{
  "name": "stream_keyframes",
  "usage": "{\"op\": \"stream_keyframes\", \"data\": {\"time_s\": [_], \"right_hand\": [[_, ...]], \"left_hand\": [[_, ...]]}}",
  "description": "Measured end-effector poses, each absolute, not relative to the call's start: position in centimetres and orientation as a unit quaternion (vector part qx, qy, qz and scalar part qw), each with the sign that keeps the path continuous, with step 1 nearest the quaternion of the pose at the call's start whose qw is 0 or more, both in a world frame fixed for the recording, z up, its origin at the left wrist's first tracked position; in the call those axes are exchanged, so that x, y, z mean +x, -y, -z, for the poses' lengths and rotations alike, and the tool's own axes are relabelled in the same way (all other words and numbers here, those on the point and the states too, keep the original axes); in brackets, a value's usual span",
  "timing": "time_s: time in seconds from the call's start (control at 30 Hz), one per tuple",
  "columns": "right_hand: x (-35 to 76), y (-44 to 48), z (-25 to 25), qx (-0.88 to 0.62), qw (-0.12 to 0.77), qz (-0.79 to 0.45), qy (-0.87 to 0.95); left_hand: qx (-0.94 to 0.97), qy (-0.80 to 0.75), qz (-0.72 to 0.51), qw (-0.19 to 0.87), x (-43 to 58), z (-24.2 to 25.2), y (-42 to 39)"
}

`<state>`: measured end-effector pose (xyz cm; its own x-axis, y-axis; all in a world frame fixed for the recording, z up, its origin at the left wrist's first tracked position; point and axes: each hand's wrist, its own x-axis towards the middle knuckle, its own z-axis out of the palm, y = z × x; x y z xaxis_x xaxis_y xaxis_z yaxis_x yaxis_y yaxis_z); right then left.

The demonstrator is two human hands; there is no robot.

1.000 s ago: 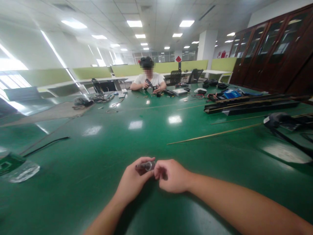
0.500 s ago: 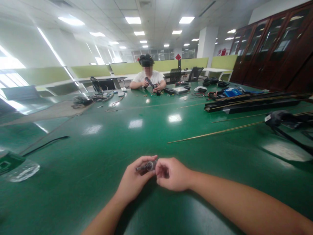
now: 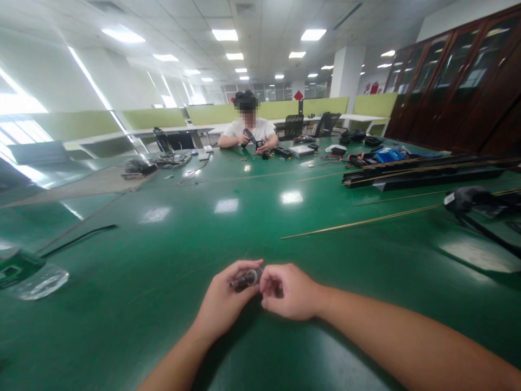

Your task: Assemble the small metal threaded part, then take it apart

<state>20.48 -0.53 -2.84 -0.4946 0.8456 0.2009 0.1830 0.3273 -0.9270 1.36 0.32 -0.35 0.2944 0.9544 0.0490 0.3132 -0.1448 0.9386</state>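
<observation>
My left hand (image 3: pixel 226 290) is closed around a small metal cylindrical part (image 3: pixel 246 279) with a narrow ribbed shaft and a wider round end. The shaft points left, toward the palm, between thumb and fingers. My right hand (image 3: pixel 287 290) is curled at the part's wider right end, its fingertips touching or very near it. Whatever the right fingers pinch is hidden behind them. Both hands are just above the green tabletop (image 3: pixel 163 326), side by side.
Thin brass-coloured rods (image 3: pixel 362 221) lie to the right, near a black strap (image 3: pixel 472 201) and long black trays (image 3: pixel 423 175). A clear plastic bottle (image 3: pixel 40 282) lies at the left by a black cable (image 3: pixel 79 240). Across the table a person (image 3: pixel 250 130) handles a dark tool among scattered parts.
The view has shifted very slightly, so everything sits a little further right. The metal part has turned a little in my left hand; both hands keep nearly the same pose.
</observation>
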Motion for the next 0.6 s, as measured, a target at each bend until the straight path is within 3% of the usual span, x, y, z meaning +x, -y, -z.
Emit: {"op": "stream_keyframes", "data": {"time_s": [0.6], "right_hand": [[20.27, 0.45, 2.96, -0.341, 0.385, -0.489, 0.704]], "left_hand": [[0.636, -0.486, -0.34, 0.493, 1.58, 0.47, -0.41]]}}
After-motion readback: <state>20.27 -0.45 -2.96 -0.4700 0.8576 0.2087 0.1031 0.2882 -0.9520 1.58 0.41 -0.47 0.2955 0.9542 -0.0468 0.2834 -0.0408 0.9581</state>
